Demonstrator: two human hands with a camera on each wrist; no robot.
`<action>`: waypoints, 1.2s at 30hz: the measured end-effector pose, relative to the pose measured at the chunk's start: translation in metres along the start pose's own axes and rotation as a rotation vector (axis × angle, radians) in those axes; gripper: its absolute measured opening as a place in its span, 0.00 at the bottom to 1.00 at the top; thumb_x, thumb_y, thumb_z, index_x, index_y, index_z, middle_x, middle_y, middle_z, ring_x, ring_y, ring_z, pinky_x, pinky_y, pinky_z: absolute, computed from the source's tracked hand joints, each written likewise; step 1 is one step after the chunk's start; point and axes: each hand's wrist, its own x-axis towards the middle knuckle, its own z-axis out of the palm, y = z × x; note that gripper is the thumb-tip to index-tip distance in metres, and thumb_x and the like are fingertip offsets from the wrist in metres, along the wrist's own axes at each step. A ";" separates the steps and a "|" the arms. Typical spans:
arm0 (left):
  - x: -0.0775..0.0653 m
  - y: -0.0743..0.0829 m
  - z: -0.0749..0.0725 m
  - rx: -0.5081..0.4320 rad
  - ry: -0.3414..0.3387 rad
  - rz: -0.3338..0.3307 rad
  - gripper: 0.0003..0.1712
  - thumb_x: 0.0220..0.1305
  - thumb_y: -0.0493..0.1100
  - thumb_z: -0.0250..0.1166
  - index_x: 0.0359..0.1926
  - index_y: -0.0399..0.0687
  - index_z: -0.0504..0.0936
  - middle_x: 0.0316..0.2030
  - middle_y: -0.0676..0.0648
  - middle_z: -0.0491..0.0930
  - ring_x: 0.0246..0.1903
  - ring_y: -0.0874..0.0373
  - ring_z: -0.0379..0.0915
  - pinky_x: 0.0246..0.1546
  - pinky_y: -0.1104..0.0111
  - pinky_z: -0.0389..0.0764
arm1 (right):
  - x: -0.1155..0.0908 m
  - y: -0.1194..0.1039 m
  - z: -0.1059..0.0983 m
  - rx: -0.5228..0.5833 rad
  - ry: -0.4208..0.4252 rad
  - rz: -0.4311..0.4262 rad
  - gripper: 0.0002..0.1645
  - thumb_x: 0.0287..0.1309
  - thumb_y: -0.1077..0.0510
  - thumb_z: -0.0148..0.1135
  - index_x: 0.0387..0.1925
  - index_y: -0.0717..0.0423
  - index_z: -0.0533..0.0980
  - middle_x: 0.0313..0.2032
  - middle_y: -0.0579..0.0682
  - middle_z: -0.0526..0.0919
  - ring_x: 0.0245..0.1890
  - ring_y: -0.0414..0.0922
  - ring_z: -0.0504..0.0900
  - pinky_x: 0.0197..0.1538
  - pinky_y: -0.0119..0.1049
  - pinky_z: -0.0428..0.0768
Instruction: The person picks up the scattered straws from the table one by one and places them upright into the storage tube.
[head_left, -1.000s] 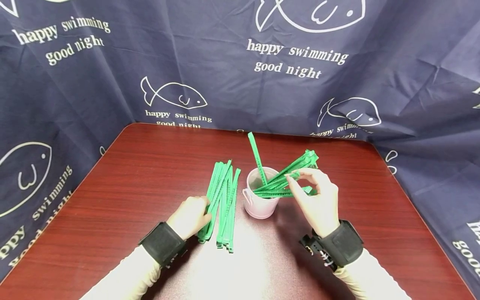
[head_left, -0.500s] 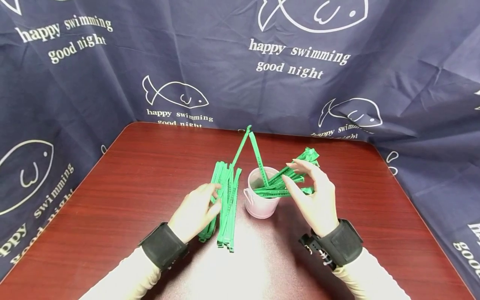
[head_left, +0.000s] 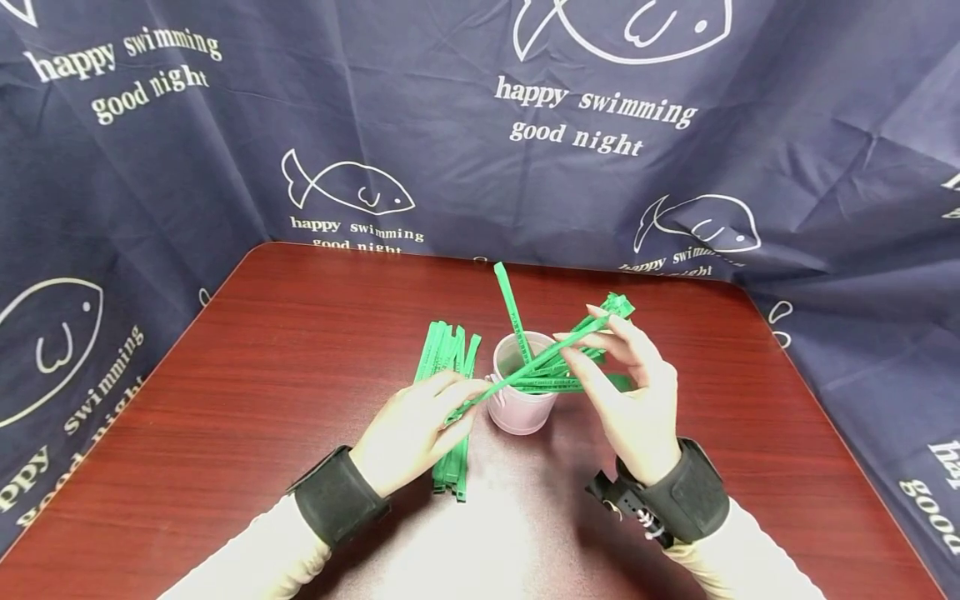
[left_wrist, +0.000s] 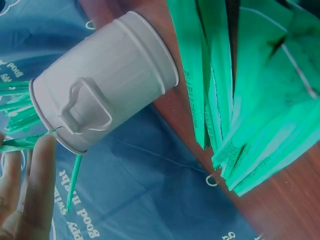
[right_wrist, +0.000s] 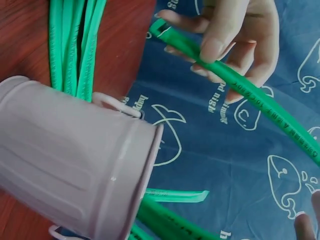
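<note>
My left hand (head_left: 412, 429) pinches the slotted head end of one green cable tie (right_wrist: 260, 100) between thumb and fingers. This tie slants up to the right over the pink bucket (head_left: 522, 414), its far end among the fingers of my right hand (head_left: 637, 400). Thumb and fingers of the right hand are spread apart beside the bucket; in the right wrist view only its fingertips (right_wrist: 304, 227) show, away from the tie. Several more green ties (head_left: 543, 383) lean out of the bucket to the right, and one stands up at the back.
A pile of green ties (head_left: 453, 471) lies on the red-brown wooden table (head_left: 330, 317) left of the bucket, partly under my left hand. The bucket has a small side handle (left_wrist: 90, 107). Behind the table hangs a dark blue cloth (head_left: 450, 100) with fish drawings.
My left hand has lifted one tie from the pile, first upright, then tilted right over the bucket. The right hand has released the tie that it pinched and stayed near the bucket.
</note>
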 end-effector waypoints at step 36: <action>-0.040 -0.034 0.006 0.272 -0.257 -0.379 0.15 0.42 0.30 0.74 0.27 0.36 0.74 0.22 0.41 0.73 0.21 0.44 0.76 0.23 0.55 0.79 | 0.002 0.014 -0.011 0.411 0.415 -0.055 0.17 0.46 0.80 0.65 0.39 0.68 0.75 0.32 0.50 0.88 0.35 0.43 0.82 0.48 0.33 0.77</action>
